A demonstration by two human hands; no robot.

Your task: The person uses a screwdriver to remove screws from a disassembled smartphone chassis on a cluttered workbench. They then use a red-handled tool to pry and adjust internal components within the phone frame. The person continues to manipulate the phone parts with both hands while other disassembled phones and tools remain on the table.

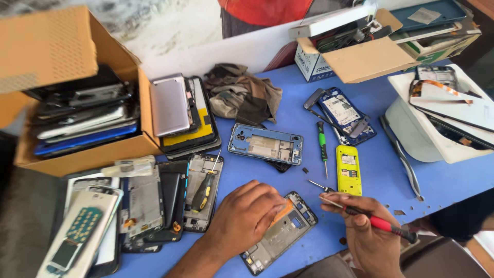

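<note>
Red-handled screwdriver (378, 223) pinched in right hand (368, 237) — phone frame (280, 234) under flat, spread left hand (244, 216)

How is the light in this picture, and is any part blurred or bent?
Head view: soft, even daylight on the blue table, weak shadows; the left hand on the phone frame and the right hand with the red screwdriver are sharp; the corners look slightly stretched.

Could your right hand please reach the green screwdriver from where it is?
Probably yes: the green screwdriver lies uncovered on the blue table just beyond the right hand, though that grip already holds a red screwdriver.
</note>
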